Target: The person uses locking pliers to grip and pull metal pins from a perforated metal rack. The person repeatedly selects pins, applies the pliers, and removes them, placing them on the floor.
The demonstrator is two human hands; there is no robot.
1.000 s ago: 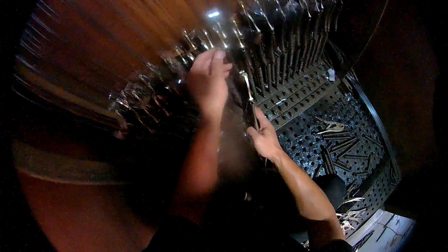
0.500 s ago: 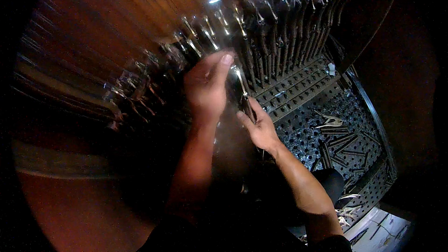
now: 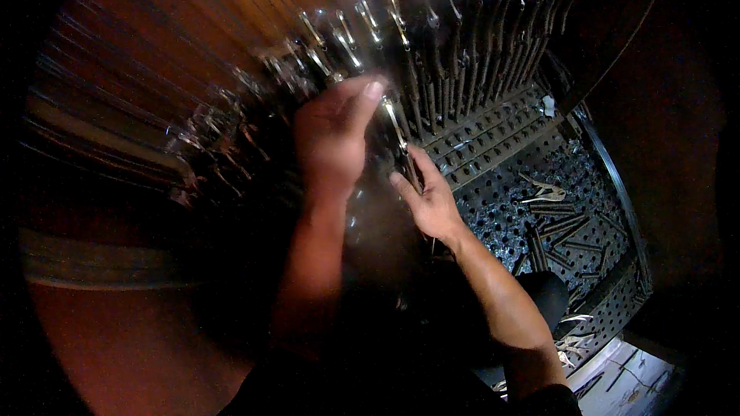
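Observation:
My left hand [image 3: 333, 137] reaches up to a curved row of shiny metal tools [image 3: 432, 54] hanging on a perforated rack [image 3: 501, 131]; its fingertips touch the top of one dark-handled tool [image 3: 401, 142]. My right hand [image 3: 428, 197] holds the lower part of that same tool, fingers wrapped on its handle. The picture is dim and blurred, so the exact kind of tool is hard to tell; it looks like pliers.
A perforated metal tray [image 3: 617, 208] to the right holds several loose pliers [image 3: 547, 191]. More tools lie at the lower right near a white sheet [image 3: 624, 377]. Brown wooden slats [image 3: 177, 38] fill the upper left. A dark bulky shape sits below my arms.
Both hands have shifted slightly left and up along the hanging row, still together on the same tool. The view has swung a little.

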